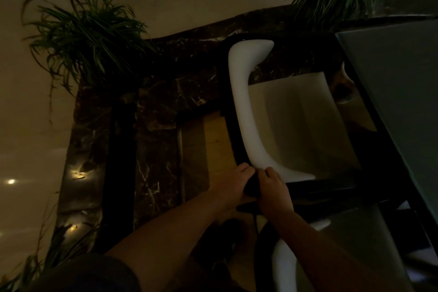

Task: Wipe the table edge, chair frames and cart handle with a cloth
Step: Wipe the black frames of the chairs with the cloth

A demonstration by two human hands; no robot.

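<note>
Hands (257,184) bunching dark cloth (251,187) against curved white chair (241,106)

A dimly lit dining or lounge area, seemingly in a restaurant or hotel lobby. Beyond the grip, where both hands meet, a white moulded chair (239,106) in a dark frame is tucked against a glass-topped desk (398,92) to the right. Up and left of the grip, a dark veined marble planter wall (156,106) carries trailing green plants (87,38). Far left, a polished pale floor (26,140) mirrors ceiling spotlights.
</note>
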